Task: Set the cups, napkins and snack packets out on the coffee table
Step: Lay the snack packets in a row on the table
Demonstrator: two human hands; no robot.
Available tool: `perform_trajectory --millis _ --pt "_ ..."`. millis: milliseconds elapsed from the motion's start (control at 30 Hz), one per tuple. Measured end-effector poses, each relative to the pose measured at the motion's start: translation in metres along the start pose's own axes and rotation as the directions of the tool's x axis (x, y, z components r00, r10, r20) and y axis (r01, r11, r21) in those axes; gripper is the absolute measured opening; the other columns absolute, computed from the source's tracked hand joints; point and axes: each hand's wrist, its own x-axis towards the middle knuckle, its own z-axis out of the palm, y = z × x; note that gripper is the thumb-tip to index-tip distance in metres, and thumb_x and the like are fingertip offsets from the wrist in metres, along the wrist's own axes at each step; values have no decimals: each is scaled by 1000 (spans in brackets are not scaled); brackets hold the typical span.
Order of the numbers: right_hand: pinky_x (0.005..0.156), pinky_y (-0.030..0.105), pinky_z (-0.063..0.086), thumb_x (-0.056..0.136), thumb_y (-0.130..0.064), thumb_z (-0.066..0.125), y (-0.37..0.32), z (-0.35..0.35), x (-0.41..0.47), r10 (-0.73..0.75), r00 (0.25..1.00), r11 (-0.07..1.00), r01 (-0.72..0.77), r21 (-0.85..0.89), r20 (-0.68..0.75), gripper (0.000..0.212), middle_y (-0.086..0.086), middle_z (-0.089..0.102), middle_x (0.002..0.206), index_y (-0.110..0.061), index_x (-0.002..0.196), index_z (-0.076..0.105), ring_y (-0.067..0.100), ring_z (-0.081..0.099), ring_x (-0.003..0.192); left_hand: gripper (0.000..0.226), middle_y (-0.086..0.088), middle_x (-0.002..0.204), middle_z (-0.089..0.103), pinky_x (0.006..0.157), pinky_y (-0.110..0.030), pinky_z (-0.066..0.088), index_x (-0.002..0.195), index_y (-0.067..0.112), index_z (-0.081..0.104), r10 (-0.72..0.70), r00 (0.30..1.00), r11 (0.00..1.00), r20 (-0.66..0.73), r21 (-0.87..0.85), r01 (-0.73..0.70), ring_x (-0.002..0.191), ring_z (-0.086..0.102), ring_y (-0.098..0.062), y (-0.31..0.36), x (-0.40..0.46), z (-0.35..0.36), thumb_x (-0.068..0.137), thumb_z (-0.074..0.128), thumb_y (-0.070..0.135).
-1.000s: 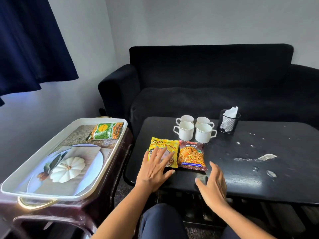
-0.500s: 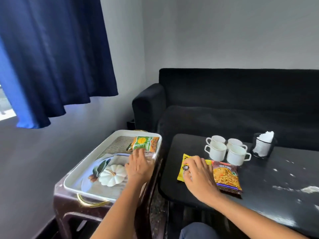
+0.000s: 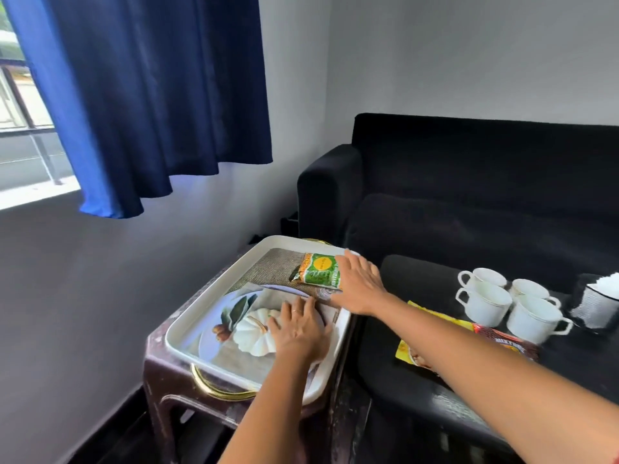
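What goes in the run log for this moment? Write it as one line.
right hand: on green packet, grip unclear | left hand: flat on tray | coffee table: four cups, two packets

Walls (image 3: 469,55): plain pale grey, meeting at a corner. Window (image 3: 23,128): far left, daylight coming in, white sill below. Curtain (image 3: 150,95): dark blue, hanging short of the floor, lit bright blue along its left edge. Sofa (image 3: 485,182): black fabric, against the back wall. Stool (image 3: 174,380): dark brown plastic, beside the sofa arm. Floor (image 3: 110,440): dark.
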Motion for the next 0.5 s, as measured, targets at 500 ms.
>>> perform_trajectory --millis 500 --pt "94 36 31 79 -35 64 -2 2 -17 -14 972 998 -2 -65 -234 52 2 55 123 -17 124 43 23 46 117 57 -2 159 16 115 -58 4 148 23 23 -27 999 988 -18 -156 24 147 7 -28 14 -7 -6 98 14 48"
